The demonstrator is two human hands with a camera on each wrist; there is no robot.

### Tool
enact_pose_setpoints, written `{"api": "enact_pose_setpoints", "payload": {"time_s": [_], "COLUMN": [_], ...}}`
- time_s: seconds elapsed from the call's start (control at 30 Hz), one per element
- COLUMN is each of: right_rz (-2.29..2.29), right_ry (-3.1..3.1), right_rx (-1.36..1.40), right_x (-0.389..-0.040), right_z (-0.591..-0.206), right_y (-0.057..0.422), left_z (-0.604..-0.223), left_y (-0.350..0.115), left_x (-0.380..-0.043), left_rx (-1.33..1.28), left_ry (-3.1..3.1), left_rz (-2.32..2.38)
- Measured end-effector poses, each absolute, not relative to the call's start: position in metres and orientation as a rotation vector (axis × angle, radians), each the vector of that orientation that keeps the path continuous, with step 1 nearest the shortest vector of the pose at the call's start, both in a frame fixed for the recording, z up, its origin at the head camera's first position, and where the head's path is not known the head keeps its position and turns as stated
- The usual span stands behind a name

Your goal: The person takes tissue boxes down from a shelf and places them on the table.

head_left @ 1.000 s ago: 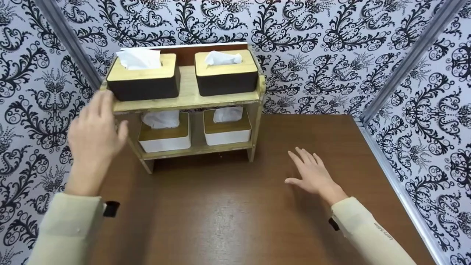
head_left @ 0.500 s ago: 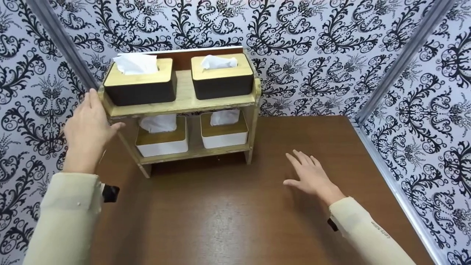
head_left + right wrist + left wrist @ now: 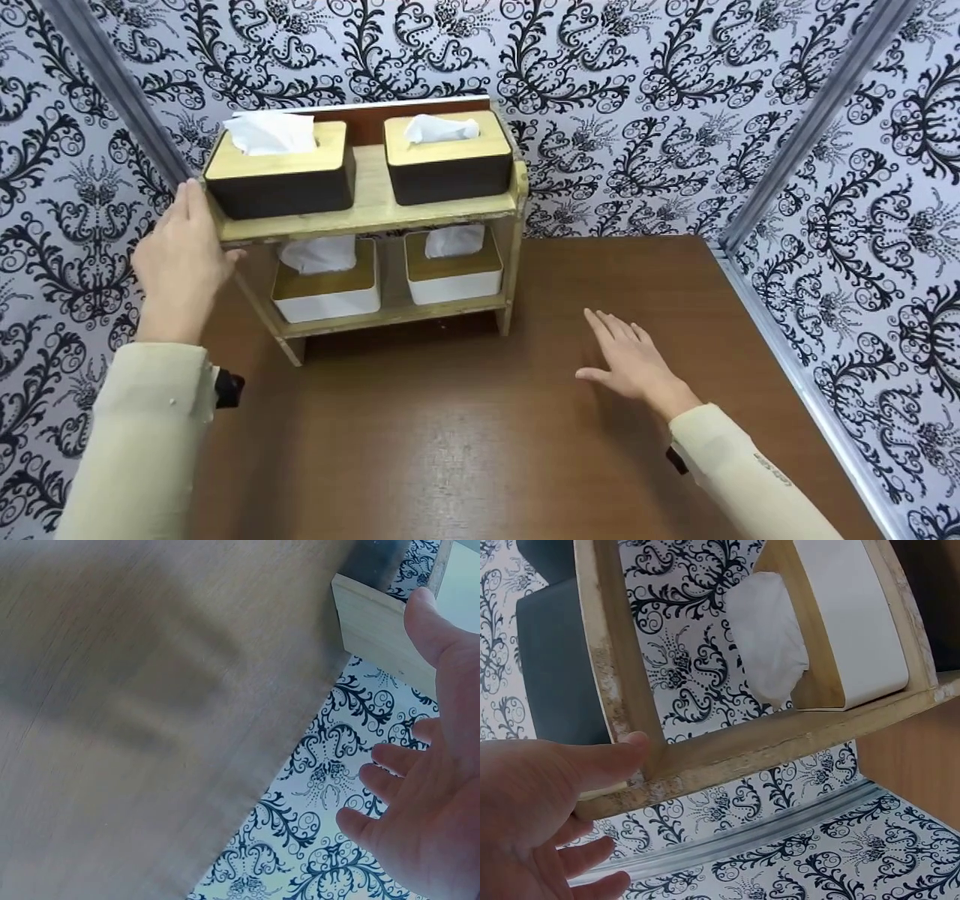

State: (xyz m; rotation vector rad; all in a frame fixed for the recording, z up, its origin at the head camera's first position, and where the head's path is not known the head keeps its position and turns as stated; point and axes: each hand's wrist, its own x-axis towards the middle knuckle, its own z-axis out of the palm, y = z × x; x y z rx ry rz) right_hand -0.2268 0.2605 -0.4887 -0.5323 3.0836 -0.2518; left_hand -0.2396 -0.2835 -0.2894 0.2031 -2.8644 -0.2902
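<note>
A small wooden two-tier shelf stands on the brown table. My left hand is at its upper left side, fingers extended along the outside; in the left wrist view its thumb lies over the corner of the frame. The upper tier bears two dark tissue boxes with wooden lids, one at left and one at right. Below them stand two white tissue boxes, a left one and a right one. My right hand hovers over the table, fingers spread, holding nothing.
The brown table extends in front of the shelf and to its right. Patterned walls enclose the back and both sides. A metal rail runs along the table's right edge.
My left hand has come to the shelf's left side and stays there. My right hand hardly moves. The whole head view shifts slightly; the tissue boxes keep their places on the shelf.
</note>
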Motion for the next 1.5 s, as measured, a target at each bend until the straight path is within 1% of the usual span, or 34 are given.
{"api": "enact_pose_setpoints", "payload": {"time_s": [0.43, 0.83, 1.17, 1.5], "right_rz": [-0.249, -0.275, -0.313, -0.325], "right_ry": [3.052, 3.045, 3.007, 3.013], "right_rx": [-0.54, -0.532, -0.491, -0.465], "right_x": [-0.227, -0.226, -0.222, -0.224], "right_z": [-0.491, -0.494, -0.494, -0.498], "right_y": [0.259, 0.26, 0.26, 0.269], "left_z": [-0.292, -0.295, -0.302, -0.305], "left_y": [-0.289, -0.289, -0.302, -0.295], "left_x": [-0.248, -0.255, -0.263, -0.277], "left_rx": [0.107, 0.098, 0.006, -0.066], "left_ry": [-2.841, -2.788, -2.726, -2.675], "left_rz": [-0.213, -0.103, -0.175, -0.256]}}
